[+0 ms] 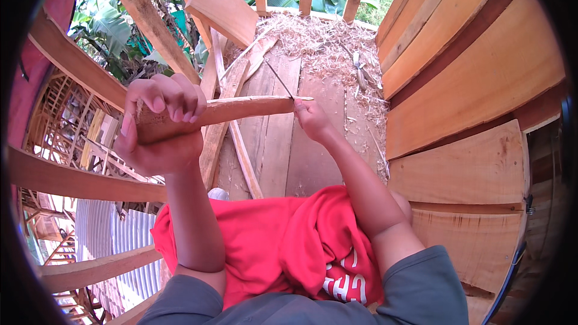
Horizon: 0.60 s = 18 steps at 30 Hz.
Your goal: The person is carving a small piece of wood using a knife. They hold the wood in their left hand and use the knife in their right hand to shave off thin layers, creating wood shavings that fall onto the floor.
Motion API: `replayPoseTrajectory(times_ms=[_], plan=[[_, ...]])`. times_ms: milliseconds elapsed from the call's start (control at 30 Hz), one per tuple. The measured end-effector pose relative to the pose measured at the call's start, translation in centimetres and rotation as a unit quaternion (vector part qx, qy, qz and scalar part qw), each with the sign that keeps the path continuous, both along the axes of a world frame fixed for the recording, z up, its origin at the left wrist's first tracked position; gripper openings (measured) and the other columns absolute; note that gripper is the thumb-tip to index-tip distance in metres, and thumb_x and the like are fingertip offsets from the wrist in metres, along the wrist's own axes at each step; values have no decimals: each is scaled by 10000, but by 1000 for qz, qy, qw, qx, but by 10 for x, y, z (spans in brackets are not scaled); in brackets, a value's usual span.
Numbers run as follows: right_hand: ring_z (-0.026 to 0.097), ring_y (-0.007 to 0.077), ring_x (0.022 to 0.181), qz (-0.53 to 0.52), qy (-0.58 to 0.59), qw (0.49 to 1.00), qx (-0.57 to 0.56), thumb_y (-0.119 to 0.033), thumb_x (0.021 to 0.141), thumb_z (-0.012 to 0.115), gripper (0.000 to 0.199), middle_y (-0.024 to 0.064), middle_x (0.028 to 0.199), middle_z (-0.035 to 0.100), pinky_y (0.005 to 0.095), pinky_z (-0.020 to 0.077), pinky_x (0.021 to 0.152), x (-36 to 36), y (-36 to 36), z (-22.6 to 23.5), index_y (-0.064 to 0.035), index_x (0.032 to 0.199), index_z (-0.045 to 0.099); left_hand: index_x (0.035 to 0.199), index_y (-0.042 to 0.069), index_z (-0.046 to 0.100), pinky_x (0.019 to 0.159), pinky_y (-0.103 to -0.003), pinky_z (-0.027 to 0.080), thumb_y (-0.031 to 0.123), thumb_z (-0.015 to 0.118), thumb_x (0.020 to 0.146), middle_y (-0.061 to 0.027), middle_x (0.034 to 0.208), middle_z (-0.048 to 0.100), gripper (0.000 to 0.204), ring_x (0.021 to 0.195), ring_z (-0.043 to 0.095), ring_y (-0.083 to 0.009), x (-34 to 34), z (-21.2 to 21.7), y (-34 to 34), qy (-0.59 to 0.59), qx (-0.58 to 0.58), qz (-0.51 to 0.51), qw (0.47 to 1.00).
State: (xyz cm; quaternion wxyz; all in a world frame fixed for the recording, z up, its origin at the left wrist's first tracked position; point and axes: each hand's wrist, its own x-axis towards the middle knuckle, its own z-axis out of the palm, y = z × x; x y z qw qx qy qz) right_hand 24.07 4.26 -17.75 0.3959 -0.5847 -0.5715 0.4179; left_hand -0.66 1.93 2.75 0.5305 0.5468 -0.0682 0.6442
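My left hand (pixel 159 126) is wrapped around the thick end of a reddish-brown wooden stick (pixel 241 110), held up level in front of me. The stick tapers to a pale, whittled tip on the right. My right hand (pixel 310 117) is closed on the handle of a thin dark knife (pixel 279 80), whose blade slants up and left from the stick's narrow end. The blade rests against the stick near the tip. My lap in red cloth (pixel 283 241) lies below both arms.
A plank floor (pixel 283 156) carries a heap of wood shavings (pixel 325 42) at its far end. Stacked light boards (pixel 469 78) form a wall on the right. Wooden rails (pixel 78 63) and loose laths (pixel 244 156) stand left, with a drop to metal roofing (pixel 114 235) beyond.
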Motion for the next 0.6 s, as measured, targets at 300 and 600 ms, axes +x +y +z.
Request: replayPoseTrajectory(times_ms=[300,600], plan=[[546,307,609,-23,-76,996,-27,-302,1011,396,445,201,627,528,424,418,612,1,-10,31,43,768,538,847,45,470,531,-309,375,409,387,899,-91,688,460,376,603,416,-182,5,2,-6,25,37,-8,999],[616,417,730,-45,-167,985,19,-327,1001,378,476,236,692,614,489,459,679,-11,-22,46,22,760,593,828,25,471,533,-321,379,390,395,896,-105,661,455,380,588,417,-195,6,1,-10,12,12,2,1000]])
